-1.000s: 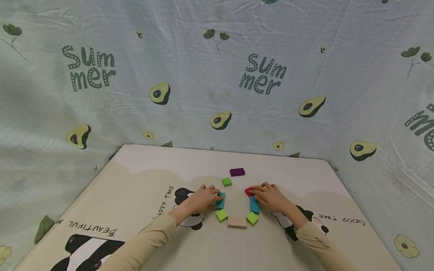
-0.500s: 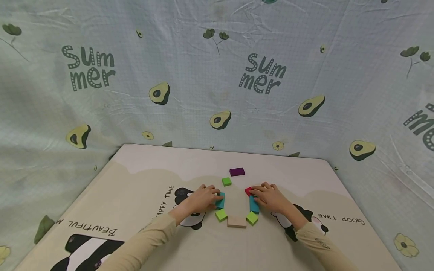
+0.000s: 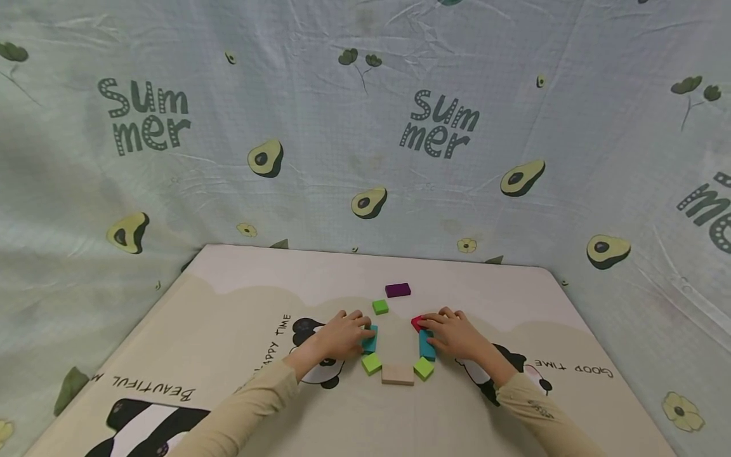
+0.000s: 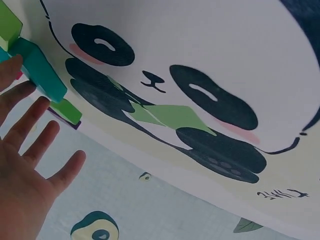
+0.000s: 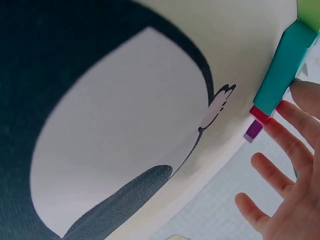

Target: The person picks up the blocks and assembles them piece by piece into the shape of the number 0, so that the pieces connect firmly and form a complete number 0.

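Note:
My left hand [image 3: 339, 336] lies over the left teal block [image 3: 372, 343], thumb and index fingertip touching it. In the left wrist view its other fingers spread out, fairly straight, beside that teal block [image 4: 42, 75]. At the right, my right hand [image 3: 454, 333] has its thumb against the other teal block [image 3: 426, 349]. Its forward fingertips touch the small red block [image 3: 416, 324] at that block's far end. The right wrist view shows those fingers extended next to the teal block [image 5: 282, 70] and red block [image 5: 259, 114]. Neither hand visibly curls round a block.
A left green block [image 3: 372, 364], a plain wood block [image 3: 398, 374] and a right green block [image 3: 424, 368] join the teal ones in a U shape. Farther back lie another green block [image 3: 380, 307] and a purple block [image 3: 398, 290]. A printed curtain [image 3: 320, 114] surrounds the panda-patterned table [image 3: 240, 279].

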Demonstrator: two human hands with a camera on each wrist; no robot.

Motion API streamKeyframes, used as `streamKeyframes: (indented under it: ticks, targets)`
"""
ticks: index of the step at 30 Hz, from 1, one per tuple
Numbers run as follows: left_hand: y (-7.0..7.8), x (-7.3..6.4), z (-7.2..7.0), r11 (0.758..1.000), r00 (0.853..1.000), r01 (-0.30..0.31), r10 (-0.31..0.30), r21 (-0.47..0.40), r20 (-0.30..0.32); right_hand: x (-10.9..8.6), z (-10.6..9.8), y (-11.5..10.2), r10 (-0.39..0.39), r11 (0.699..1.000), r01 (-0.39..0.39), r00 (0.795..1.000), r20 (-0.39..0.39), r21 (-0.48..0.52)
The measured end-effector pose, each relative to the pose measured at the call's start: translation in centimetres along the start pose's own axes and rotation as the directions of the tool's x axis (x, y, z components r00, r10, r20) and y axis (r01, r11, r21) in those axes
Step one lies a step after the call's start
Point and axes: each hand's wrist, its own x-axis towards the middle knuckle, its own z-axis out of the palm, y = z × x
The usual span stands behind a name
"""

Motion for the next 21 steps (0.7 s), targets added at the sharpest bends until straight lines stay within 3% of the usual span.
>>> streamKeyframes:
  ticks: [13, 21]
  targets:
    - [-0.7, 1.5, 0.7, 0.996, 0.994, -0.011, 0.001, -0.087, -0.109, 0.2, -0.4, -0.3, 0.052, 0.998, -0.053, 0.997, 0.059, 0.018]
    - [-1.6, 2.5, 1.3, 0.998, 0.982, 0.051, -0.055, -0.028, -0.183, 0.1, -0.1, -0.2, 0.057, 0.998, -0.058, 0.997, 0.044, 0.024]
